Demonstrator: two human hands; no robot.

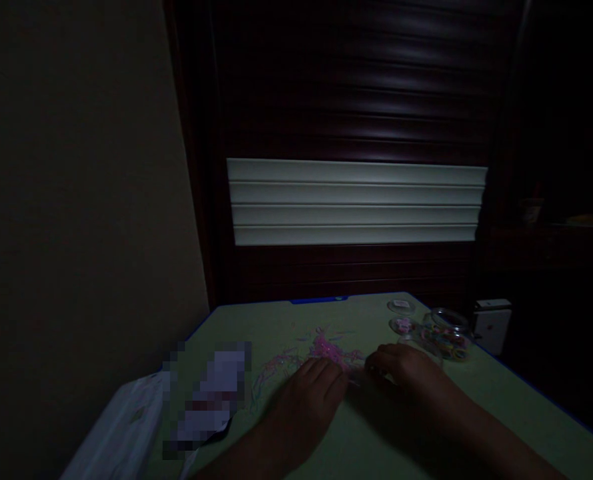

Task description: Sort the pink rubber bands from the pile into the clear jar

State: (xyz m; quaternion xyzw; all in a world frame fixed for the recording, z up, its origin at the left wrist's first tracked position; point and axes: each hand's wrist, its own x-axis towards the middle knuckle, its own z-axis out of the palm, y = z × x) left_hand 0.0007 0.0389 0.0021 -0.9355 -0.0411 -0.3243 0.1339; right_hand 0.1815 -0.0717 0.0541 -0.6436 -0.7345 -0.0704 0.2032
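A loose heap of thin pink and pale elastic bands [328, 349] lies on the green tabletop, with strands scattered to its left. My left hand [309, 407] is at the heap's near edge, its fingers pressed together and bent down. The fingertips are out of sight, so what they hold cannot be made out. To the right of the heap, my right hand [404, 365] has curled fingers drawn in toward the thumb. Anything in that grip is too dark to see. Partly behind this hand sits a clear round container [434, 353].
A clear jar of colourful bands [449, 337] stands at the right edge, near a small dish of pink pieces [403, 325] and a clear lid [401, 306]. A blurred-out object [211, 393] and a white package [121, 427] lie left. A slatted panel [356, 203] rises behind.
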